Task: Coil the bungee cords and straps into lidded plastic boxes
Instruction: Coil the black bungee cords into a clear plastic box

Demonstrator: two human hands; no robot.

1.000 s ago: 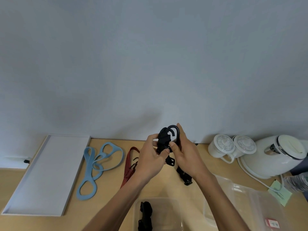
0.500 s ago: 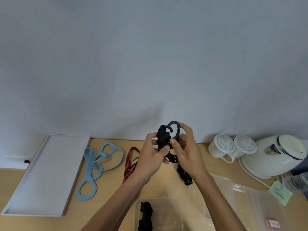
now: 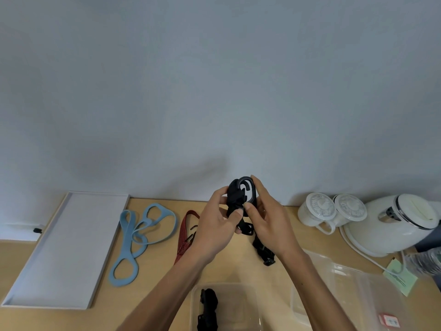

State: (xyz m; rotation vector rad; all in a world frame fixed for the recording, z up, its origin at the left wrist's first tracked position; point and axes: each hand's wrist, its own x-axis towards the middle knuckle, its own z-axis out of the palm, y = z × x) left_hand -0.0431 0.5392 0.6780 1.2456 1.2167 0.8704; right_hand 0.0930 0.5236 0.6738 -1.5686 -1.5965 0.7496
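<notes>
Both hands hold a bundled black bungee cord [image 3: 235, 195] with a curved black hook on top, raised above the wooden table [image 3: 157, 280]. My left hand [image 3: 216, 225] grips the bundle from the left, thumb on its lower part. My right hand [image 3: 269, 219] closes on the hook side from the right. A black strap tail with a buckle [image 3: 265, 253] hangs below them. A clear plastic box [image 3: 241, 304] near the front edge holds another black coiled strap [image 3: 208, 309]. A light blue band [image 3: 140, 237] and a red striped strap [image 3: 185, 237] lie on the table at left.
A flat white tray [image 3: 64, 249] lies at the left. Two white lidded mugs [image 3: 331, 211] and a white kettle [image 3: 401, 223] stand at the right back. Clear plastic lids or boxes [image 3: 353, 290] and a green note [image 3: 401, 278] lie at the right front.
The bundle and both hands have stayed in about the same place. The right fingers shifted along the hook and the thumbs moved closer together on the bundle.
</notes>
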